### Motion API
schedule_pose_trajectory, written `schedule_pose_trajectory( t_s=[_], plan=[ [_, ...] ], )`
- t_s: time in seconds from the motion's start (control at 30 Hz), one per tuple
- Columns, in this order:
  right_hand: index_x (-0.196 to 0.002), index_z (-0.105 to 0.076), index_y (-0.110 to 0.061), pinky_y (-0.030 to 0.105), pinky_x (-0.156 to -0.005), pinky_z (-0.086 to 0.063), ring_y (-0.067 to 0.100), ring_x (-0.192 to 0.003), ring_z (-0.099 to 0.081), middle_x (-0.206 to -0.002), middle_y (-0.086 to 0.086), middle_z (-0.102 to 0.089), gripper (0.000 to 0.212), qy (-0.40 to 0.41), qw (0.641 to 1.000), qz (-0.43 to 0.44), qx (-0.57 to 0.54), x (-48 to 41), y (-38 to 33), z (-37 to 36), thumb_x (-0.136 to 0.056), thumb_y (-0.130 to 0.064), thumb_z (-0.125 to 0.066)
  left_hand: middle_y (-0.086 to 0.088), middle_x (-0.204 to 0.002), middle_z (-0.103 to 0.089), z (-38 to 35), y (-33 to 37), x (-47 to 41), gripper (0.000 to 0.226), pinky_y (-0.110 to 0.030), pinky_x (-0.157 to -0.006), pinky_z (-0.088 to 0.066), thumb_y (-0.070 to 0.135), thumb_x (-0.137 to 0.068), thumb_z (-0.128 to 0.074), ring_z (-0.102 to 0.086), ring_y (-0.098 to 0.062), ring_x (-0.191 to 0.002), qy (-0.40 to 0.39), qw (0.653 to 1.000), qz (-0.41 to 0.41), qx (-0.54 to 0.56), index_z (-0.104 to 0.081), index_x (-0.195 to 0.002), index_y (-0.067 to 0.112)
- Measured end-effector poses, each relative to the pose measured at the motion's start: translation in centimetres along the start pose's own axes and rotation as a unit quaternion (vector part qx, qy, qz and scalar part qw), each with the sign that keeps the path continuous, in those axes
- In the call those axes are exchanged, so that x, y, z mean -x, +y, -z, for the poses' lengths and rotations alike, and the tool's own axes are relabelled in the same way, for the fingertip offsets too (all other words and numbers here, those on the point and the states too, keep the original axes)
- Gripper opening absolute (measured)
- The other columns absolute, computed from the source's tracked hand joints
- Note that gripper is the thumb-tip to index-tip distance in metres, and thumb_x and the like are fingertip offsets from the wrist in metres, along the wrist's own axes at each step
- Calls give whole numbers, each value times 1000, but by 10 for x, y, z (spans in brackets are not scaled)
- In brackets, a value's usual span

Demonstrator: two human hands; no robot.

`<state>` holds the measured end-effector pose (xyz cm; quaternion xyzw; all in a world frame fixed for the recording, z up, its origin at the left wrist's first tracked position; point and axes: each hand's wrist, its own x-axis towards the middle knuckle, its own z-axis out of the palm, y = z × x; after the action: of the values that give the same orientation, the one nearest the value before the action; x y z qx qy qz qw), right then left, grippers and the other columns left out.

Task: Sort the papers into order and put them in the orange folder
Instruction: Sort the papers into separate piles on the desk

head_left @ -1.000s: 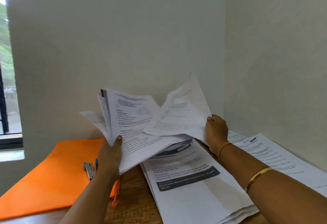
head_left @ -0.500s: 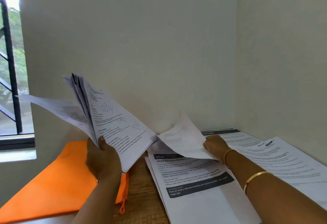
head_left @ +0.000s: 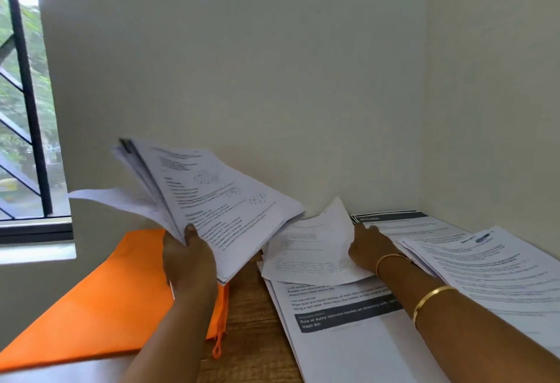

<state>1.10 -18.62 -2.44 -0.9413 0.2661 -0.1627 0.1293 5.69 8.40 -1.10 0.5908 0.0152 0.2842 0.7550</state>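
While left hand grips a sheaf — right hand holds one sheet.

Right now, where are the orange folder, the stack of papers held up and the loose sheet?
orange folder (head_left: 100, 301): head view, on its bare cover.
stack of papers (head_left: 224, 201): head view, on the printed top page.
loose sheet (head_left: 309, 249): head view, on the middle of the page.

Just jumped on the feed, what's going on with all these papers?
A person is mid-sort. The left hand grips a fanned sheaf of papers above the orange folder, which lies on the wooden table. The right hand holds a single sheet by its edge atop the middle pile. The right pile lies by the wall.
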Motion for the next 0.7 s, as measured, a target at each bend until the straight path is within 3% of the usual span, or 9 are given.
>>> schedule_pose_trajectory(
  t_s=[0.1, 0.2, 0.27, 0.33, 0.4, 0.5, 0.63, 0.7],
  plan=[
    [-140, -29, -10, 39, -96, -42, 34, -120, -47, -141, 18, -32, 49, 53, 999, -1, 6, 2, -1, 0, -95, -21, -46, -7, -115, -58, -4, 0, 10, 32, -30, -83, -38, 19, -100, -44, -54, -25, -106, -70, 997, -17, -23, -51, -129, 9],
    [-128, -43, -6, 36, -88, -44, 31, -109, -51, -126, 17, -45, 36, 156, 987, 38, -11, 3, -1, 9, -94, -14, -45, -8, -119, -58, -6, 1, 18, 35, -27, -82, -35, 20, -100, -43, -52, -24, -107, -119, 990, -43, -65, -49, -132, 8],
    [-125, -48, -3, 35, -85, -42, 32, -105, -53, -120, 18, -51, 31, 187, 975, 61, -99, 5, -5, 17, -97, -14, -40, -12, -126, -57, -7, 2, 21, 36, -27, -84, -35, 20, -100, -44, -51, -27, -114, -139, 986, -53, -70, -48, -133, 6],
    [-122, -52, -4, 35, -88, -43, 33, -106, -55, -119, 18, -56, 33, 156, 954, 43, -251, 8, -13, 26, -100, -24, -38, -14, -127, -57, -8, 3, 20, 37, -27, -85, -37, 20, -99, -45, -52, -27, -113, -157, 984, -51, -62, -48, -133, 5],
    [-124, -51, -9, 40, -95, -45, 30, -109, -56, -122, 14, -58, 41, 85, 909, 14, -407, 10, -23, 31, -98, -39, -41, -13, -126, -58, -8, 3, 20, 37, -30, -86, -40, 21, -98, -47, -54, -25, -108, -186, 981, -37, -40, -48, -132, 6],
    [-130, -44, -16, 35, -98, -41, 25, -114, -52, -125, 4, -54, 56, -16, 876, 13, -482, 18, -33, 32, -90, -55, -49, -13, -122, -61, -8, 4, 20, 37, -35, -85, -47, 20, -97, -49, -58, -26, -102, -232, 973, 7, 13, -50, -131, 6],
    [-125, -44, -15, 30, -90, -43, 19, -104, -57, -116, 1, -58, 48, -90, 818, 26, -568, 22, -35, 26, -89, -44, -59, -6, -107, -67, -7, 5, 21, 34, -33, -71, -56, 22, -96, -50, -65, -24, -93, -268, 959, 45, 76, -53, -126, 7],
    [-124, -52, -11, 36, -96, -47, 23, -103, -62, -114, 3, -65, 46, -110, 778, 15, -619, 19, -31, 20, -88, -39, -63, -7, -104, -69, -6, 5, 21, 30, -33, -67, -60, 22, -95, -50, -67, -24, -90, -285, 950, 66, 105, -55, -122, 9]
  ],
)
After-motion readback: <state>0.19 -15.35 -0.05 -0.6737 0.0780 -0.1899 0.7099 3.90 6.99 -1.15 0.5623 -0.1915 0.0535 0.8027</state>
